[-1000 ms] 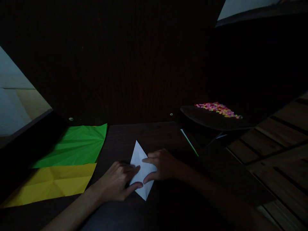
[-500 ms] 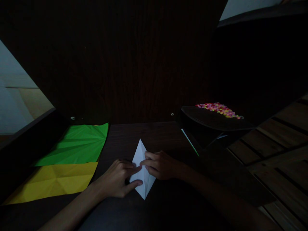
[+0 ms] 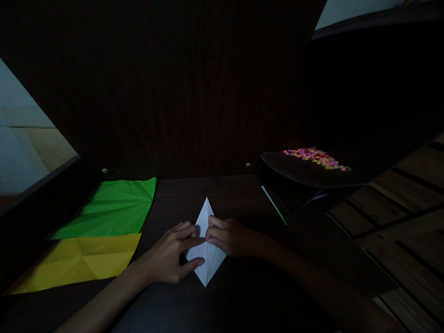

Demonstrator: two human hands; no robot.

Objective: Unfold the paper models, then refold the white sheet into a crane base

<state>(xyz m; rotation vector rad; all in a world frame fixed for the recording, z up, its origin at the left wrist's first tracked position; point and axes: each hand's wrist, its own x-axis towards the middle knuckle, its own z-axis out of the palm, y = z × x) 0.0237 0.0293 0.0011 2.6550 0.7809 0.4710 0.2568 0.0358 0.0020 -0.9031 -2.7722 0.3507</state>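
The dark wooden desk lay before me in dim light, its tall back panel close ahead; on it, off to my left, a creased green paper sheet lay flat, with a creased yellow paper sheet touching its near edge; to my right a dark tray carried a scatter of small multicoloured beads, well apart from my hands; between these, straight ahead of me and near the desk's front, lay the white paper folded into a kite shape, flat on the wood, its long axis running away from me, the sharper tip pointing toward the back panel and the blunter tip toward my body; it sat right between my two hands, neither one nearer than the other, both meeting over its upper middle; my left hand came in from the left side, fingers curled and loosely bent, the forefinger pressing down by the centre line and the thumb resting on the lower left flap, so it pinned the paper rather than gripping it; my right hand came in from the right, fingers drawn together in a half-closed curl, their tips pushing on the right flap just beside my left forefinger; whether any fingertip had slipped under a flap I could not tell in that light.
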